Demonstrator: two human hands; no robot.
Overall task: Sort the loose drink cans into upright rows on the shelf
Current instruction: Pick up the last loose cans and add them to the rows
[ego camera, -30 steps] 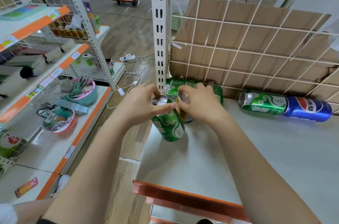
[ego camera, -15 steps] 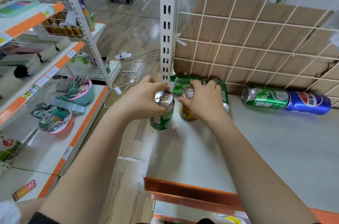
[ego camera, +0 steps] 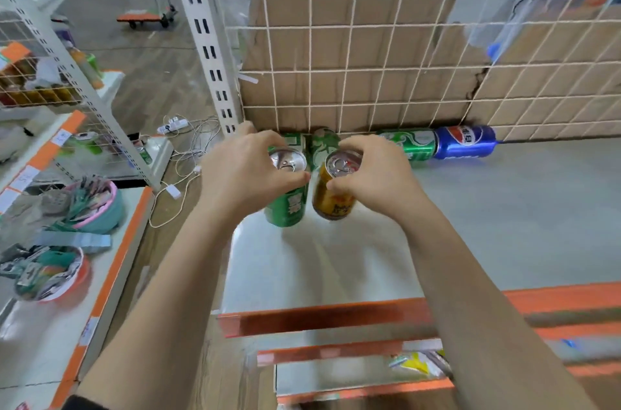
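Nearest you is the orange front lip [ego camera: 319,315] of the shelf [ego camera: 336,258], with both forearms reaching over it toward the back left corner.

Your left hand [ego camera: 248,174] holds the upright green can [ego camera: 287,204], fingers and thumb curled round its rim. Your right hand [ego camera: 376,171] grips the gold can [ego camera: 332,201] the same way, from above. Both cans stand tops up and long axes close to vertical, just beside each other. The blur hides whether their bases are fully seated.

You look to be setting down the first 2 cans of a row. The next move calls for checking that both sit flat, then letting go 1 hand at a time so neither gets knocked over.

Behind your knuckles, the fallen green pair [ego camera: 322,146] lies against the foot of the wire grid [ego camera: 369,73], partly hidden. I cannot tell which way their tops face.

Farther right, the third fallen green can [ego camera: 411,146] and the blue can [ego camera: 465,142] lie on their sides end to end, long axes running left to right along the grid. Each needs a quarter turn to stand upright.

Beyond the grid stands a sheet of cardboard [ego camera: 336,56].
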